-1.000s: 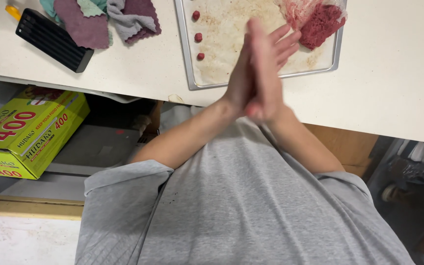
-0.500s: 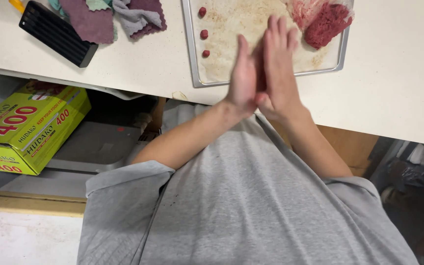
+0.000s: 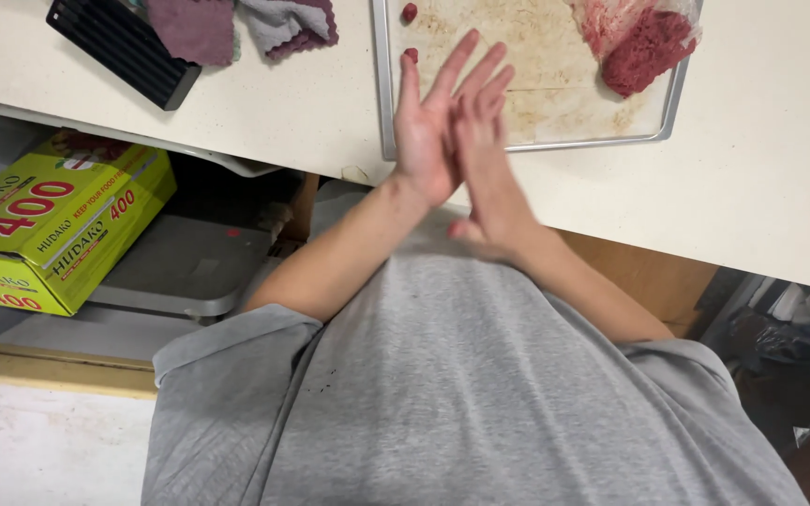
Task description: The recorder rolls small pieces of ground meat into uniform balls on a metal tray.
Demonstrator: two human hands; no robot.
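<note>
Palms pressed flat together, left hand and right hand grip nothing visible, fingers extended toward 12 o'clock. Red minced-meat mound lies at 1 o'clock on the shallow metal tray, nearer the right hand.

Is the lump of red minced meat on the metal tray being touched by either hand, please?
No, the minced meat lies apart in the metal tray's far corner.

Metal tray lying flat on the pale counter, smeared brown, raw red mince sitting in its far right corner
</note>
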